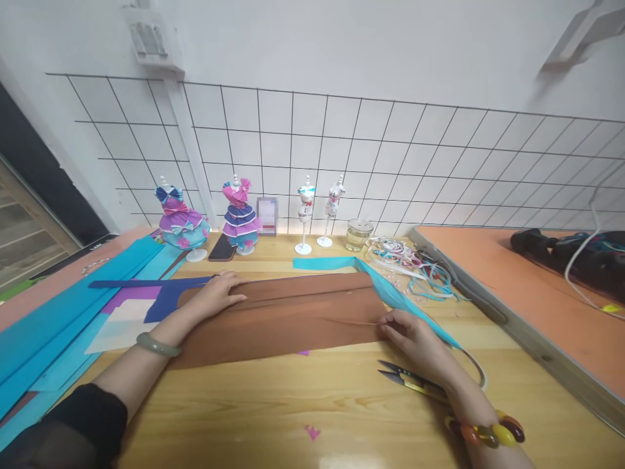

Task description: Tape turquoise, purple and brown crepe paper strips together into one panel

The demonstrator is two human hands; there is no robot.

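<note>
A wide brown sheet (297, 319), thin cloth or crepe paper, lies in front of me with long creases along it. On its left part rests my left hand (219, 296), fingers stretched out and pressing it down. At the right edge, my right hand (410, 335) has thumb and fingertips pinched on the sheet, where a fine raised fold runs leftward. Under my right wrist lie thread snips (410, 381), blades pointing left. A turquoise strip (395, 293) passes behind the brown sheet's right end. Dark blue material (166, 303) shows beside my left forearm.
Two mini dress forms in ruffled dresses (183, 225) (240, 218) and two nearly bare ones (306, 202) (334, 198) stand along the wall. A phone (222, 249), a glass cup (359, 236) and tangled ribbons (410, 264) are nearby. Turquoise sheets (63, 306) lie left; a raised edge (502, 312) runs right.
</note>
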